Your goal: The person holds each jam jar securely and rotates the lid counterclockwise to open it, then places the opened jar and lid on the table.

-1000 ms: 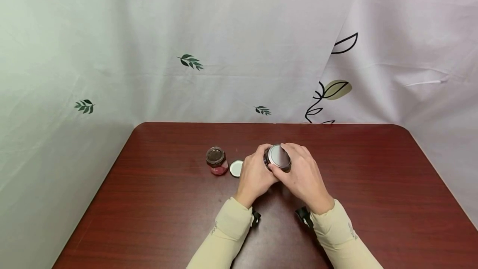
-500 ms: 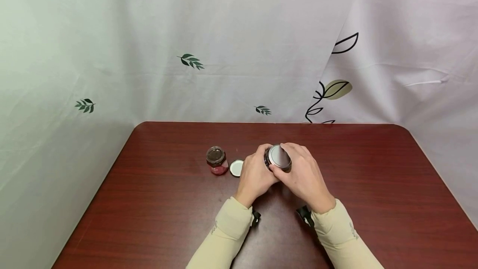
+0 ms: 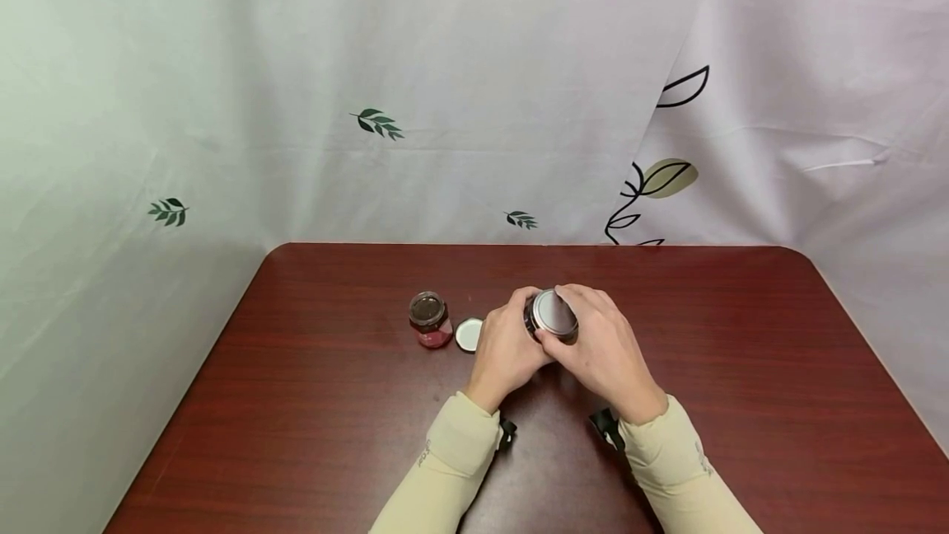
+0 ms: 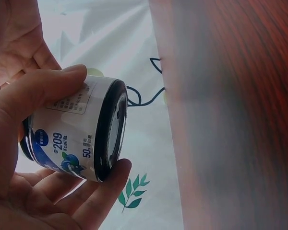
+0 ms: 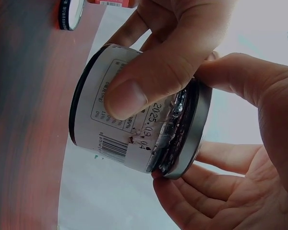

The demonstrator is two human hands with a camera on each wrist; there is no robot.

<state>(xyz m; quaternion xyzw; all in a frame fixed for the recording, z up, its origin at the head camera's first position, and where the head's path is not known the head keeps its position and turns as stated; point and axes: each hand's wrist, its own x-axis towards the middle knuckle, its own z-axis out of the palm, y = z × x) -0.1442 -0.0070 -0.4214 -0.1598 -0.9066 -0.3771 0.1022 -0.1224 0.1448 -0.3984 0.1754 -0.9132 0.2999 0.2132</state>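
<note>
A small glass jam jar [image 4: 79, 139], its white label printed with blueberries, is held between both hands, above the table. My left hand [image 3: 507, 344] grips the body, thumb pressed on the label in both wrist views. My right hand [image 3: 604, 344] curls round the silver lid [image 3: 550, 311], fingers and thumb at its edge. In the right wrist view the lid [image 5: 196, 134] sits over the jar's mouth, and dark smears show on the label and glass just below it. In the left wrist view the jar's dark base faces away from the hands.
Left of the hands, a second jar [image 3: 430, 321] with dark contents and a red label stands lidless on the dark red table [image 3: 334, 419]. Beside it a loose lid [image 3: 469, 335] lies with its white inside up, partly behind my left hand. A white curtain [image 3: 460, 39] hangs behind the table.
</note>
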